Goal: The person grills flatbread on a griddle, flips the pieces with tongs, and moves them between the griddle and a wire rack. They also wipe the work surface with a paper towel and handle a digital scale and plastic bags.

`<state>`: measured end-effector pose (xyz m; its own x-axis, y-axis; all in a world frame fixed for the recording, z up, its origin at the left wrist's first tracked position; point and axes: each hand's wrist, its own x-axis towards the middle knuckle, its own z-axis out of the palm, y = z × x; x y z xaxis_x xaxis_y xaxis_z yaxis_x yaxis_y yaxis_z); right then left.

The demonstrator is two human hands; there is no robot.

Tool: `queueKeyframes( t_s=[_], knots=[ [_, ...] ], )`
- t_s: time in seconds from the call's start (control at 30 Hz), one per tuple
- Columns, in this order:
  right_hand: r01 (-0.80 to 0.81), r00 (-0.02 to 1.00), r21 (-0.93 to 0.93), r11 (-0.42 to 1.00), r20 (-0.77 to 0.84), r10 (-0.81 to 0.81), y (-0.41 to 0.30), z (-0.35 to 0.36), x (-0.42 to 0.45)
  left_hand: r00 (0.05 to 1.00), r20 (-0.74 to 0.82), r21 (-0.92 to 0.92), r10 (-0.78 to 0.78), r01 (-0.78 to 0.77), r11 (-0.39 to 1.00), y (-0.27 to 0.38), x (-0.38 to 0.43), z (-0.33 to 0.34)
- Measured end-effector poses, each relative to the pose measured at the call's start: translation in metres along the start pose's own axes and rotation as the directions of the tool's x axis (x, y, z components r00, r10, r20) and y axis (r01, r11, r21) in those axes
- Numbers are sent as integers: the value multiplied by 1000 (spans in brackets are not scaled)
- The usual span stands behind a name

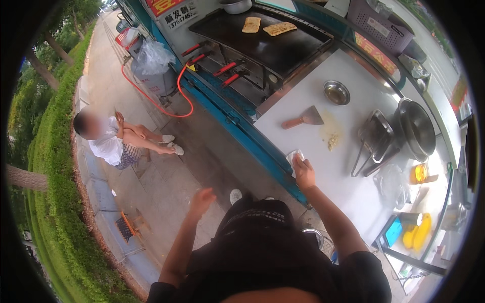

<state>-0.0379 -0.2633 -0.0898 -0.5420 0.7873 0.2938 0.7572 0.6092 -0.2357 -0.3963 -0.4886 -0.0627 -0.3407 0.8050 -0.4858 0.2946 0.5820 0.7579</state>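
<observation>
My right hand [304, 175] grips a crumpled white cloth or tissue [294, 156] at the near left edge of the white worktop [363, 200]. Away from the counter, my left hand [202, 201] hangs in the air over the pavement; it looks blurred, with nothing visible in it. Beyond the cloth lies a wide-bladed scraper [305, 117] with a brown handle. Right of its blade, pale crumbs [332, 141] sit on a yellowish smear. A small metal bowl [336, 93] stands farther back. To the right are a square metal pan [379, 136] with a long handle and large metal bowls [420, 128].
Two flatbreads [251, 25] lie on a black griddle [265, 45], above red-handled levers [227, 68]. An orange hose [159, 108] crosses the pavement by a gas cylinder [155, 81]. At left, a person [113, 140] sits on the kerb. A jar [420, 173] and phone [393, 231] are at right.
</observation>
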Motion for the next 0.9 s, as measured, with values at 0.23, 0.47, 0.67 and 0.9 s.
queueKeyframes(
  t_s=[0.23, 0.47, 0.67, 0.9],
  knots=[
    [-17, 999, -6, 1000, -31, 17, -49, 79, 120, 978, 182, 31, 105, -112, 993, 13, 16, -3],
    [-68, 995, -62, 996, 74, 72, -76, 109, 174, 936, 249, 107, 250, -283, 953, 25, 51, -47],
    [-35, 846, 100, 994, 533, -24, -85, 79, 96, 880, 436, 55, 191, -237, 970, 43, 113, -55],
    [-787, 616, 253, 563, 365, 698, -76, 2, -120, 710, 698, 79, 95, -207, 975, 90, 164, 0]
  ],
)
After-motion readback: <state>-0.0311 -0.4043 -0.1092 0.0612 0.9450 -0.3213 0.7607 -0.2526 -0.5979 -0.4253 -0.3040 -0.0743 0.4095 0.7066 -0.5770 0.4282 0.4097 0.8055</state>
